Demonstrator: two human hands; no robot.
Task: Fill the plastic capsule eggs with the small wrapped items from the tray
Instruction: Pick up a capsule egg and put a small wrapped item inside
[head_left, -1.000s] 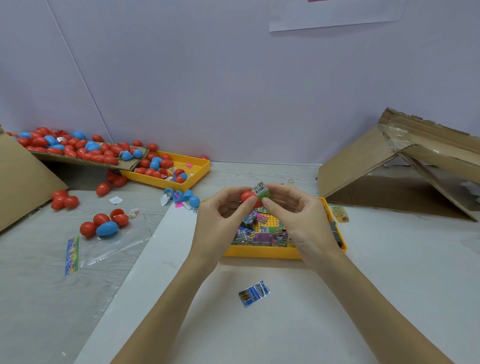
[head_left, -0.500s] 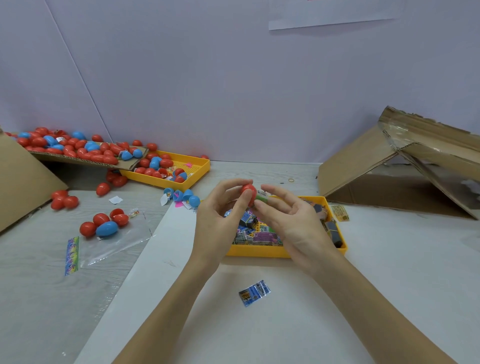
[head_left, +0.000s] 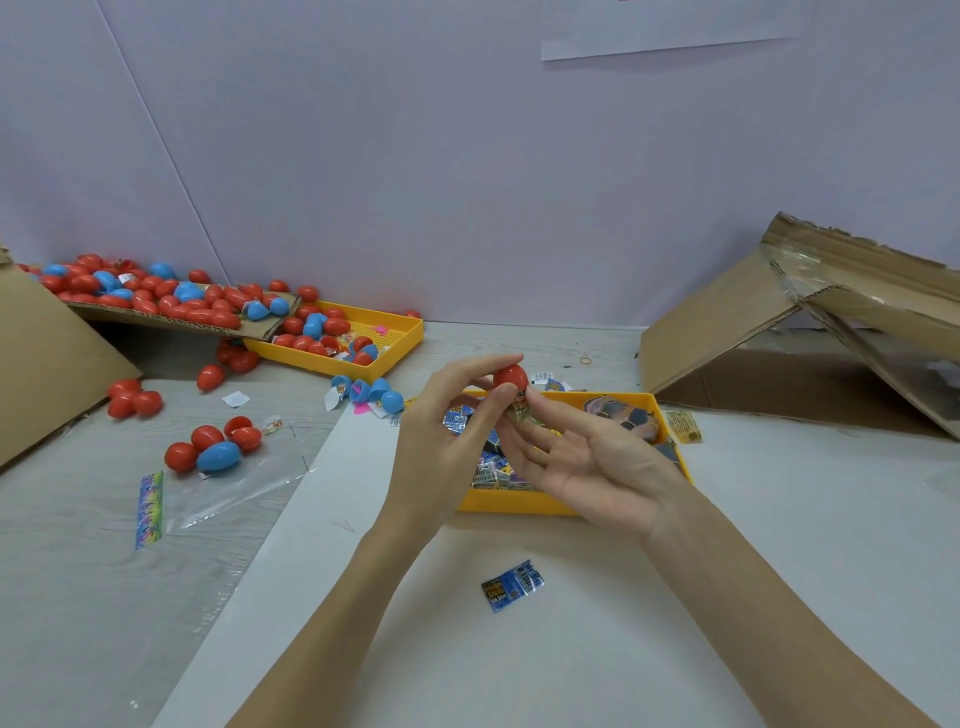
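Red plastic, a capsule egg (head_left: 511, 376), is pinched between the thumb and fingertips of the left hand (head_left: 448, 431), held up just above the far edge of the near yellow tray (head_left: 519, 501). A small wrapped item (head_left: 519, 410) pokes out from under the egg, right where the right hand (head_left: 587, 457) meets it. That right hand lies palm up with its fingers nearly straight, the fingertips touching the wrapper and the egg's underside rather than curling round them. Below both hands the tray holds a heap of wrapped packets (head_left: 491, 470), mostly blue and silver. One blue packet (head_left: 513, 584) lies alone on the white sheet (head_left: 467, 649), nearer the person than the tray. Off to the left sit a second yellow tray (head_left: 395, 343) with red and blue eggs in it, a cardboard flap (head_left: 171, 318) piled with more eggs, and a few loose eggs (head_left: 213, 447) on a clear plastic bag. A torn cardboard box (head_left: 810, 332) stands at the right.
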